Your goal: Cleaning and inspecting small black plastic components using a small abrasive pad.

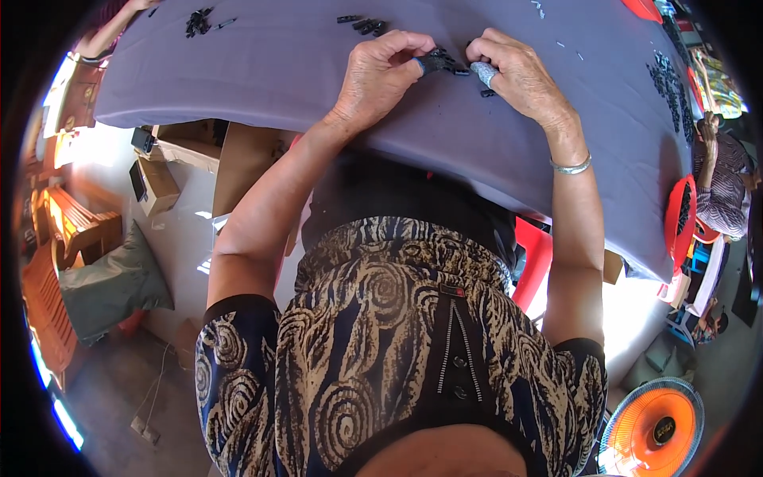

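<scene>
Grip status: my left hand (pixel 380 73) is closed on a small black plastic part (pixel 439 60), pinched between the thumb and a forefinger that wears a blue fingertip cover. My right hand (pixel 517 70) is closed on the other end of the same part, its forefinger in a grey fingertip cover; the two hands meet over the piece. The part sits just above the grey cloth-covered table (pixel 278 71), near the far middle of the surface.

Progress, as a judgement: work appears to be mid-run. One loose black piece (pixel 487 93) lies just beside my right hand. A small cluster of black pieces (pixel 364 24) lies beyond my hands, another cluster (pixel 199 21) lies far left, and a large scattered pile of black pieces (pixel 669 83) lies far right. Which of these are finished cannot be told.

Pose: both forearms reach forward from the lower edge, elbows spread, wrists bent inward, knuckles up. A silver bangle (pixel 572 167) sits on my right wrist. An orange electric fan (pixel 653 429) stands on the floor at lower right.
</scene>
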A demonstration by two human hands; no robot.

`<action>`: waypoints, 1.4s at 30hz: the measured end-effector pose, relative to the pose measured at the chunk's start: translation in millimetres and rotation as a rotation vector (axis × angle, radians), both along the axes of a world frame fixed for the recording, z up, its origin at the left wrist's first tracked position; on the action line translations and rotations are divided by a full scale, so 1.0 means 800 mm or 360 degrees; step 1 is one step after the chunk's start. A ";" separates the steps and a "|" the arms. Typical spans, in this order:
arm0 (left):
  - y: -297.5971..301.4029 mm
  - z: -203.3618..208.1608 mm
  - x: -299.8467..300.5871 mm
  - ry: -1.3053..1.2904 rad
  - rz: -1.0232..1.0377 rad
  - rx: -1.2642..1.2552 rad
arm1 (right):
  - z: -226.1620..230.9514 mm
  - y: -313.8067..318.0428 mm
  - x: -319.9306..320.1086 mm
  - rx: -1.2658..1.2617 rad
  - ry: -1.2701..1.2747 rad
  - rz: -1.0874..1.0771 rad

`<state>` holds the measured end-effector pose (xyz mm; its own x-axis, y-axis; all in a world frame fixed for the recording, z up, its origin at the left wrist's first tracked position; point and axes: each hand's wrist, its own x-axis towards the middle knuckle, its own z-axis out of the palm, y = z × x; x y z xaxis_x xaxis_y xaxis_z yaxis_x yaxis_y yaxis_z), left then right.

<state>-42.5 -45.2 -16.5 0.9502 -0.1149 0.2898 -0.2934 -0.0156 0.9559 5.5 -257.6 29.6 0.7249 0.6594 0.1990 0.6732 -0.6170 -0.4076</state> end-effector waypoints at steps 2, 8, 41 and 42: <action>-0.002 -0.002 0.000 -0.0030 0.0007 -0.0026 | -0.001 0.001 0.001 0.0040 -0.0005 -0.0046; -0.007 0.005 -0.004 -0.0071 0.0007 0.0089 | 0.010 0.011 -0.019 0.0586 0.0412 -0.0222; -0.013 -0.001 -0.008 -0.0190 0.0095 0.0454 | 0.015 0.040 -0.019 0.0501 0.0454 0.0006; -0.013 -0.004 -0.007 -0.0167 0.0108 0.0423 | 0.018 0.042 -0.020 0.0437 0.0386 0.0057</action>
<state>-48.1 -55.3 -19.5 0.9247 -0.1369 0.3551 -0.3801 -0.2842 0.8802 -10.5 -223.8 43.8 0.7503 0.6309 0.1975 0.5558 -0.4404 -0.7051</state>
